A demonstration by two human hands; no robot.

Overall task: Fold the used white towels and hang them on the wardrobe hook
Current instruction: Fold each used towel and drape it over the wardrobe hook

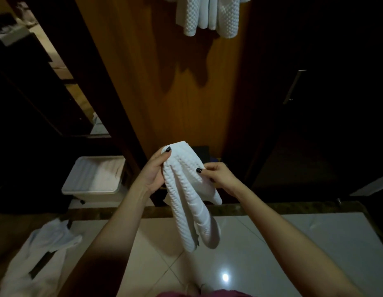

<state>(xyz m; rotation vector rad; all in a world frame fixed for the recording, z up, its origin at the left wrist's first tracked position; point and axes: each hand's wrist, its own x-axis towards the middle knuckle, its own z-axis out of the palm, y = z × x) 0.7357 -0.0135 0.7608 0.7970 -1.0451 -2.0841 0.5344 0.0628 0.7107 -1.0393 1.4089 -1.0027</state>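
1. We hold the white towel [187, 189] in the air in front of the wardrobe panel [165, 86], with nothing beneath it to carry it. It is doubled over, and its two long folds hang down towards the floor [282, 254].
2. Our left hand [153, 172] grips the top bend of the towel, thumb pressed over the fold. We judge this keeps the layers stacked and forms the loop that would go over a hook.
3. Our right hand [220, 175] pinches the towel's right edge between thumb and fingers, probably to draw that loose flap in line with the rest.
4. Other white towels [207, 16] already hang at the top of the panel. The frame cuts off what holds them, so we cannot see the hook itself.
5. The floor is glossy pale tile that catches a bright spot of light [225, 277], and a dark stone strip [293, 207] runs along its far edge.
6. A crumpled white cloth [36, 258] lies at the floor's near left corner, likely another towel waiting its turn.
7. A lidded white bin [94, 179] stands beyond the strip on the left. On the right, a dark door with a metal handle [294, 86] sits in shadow.
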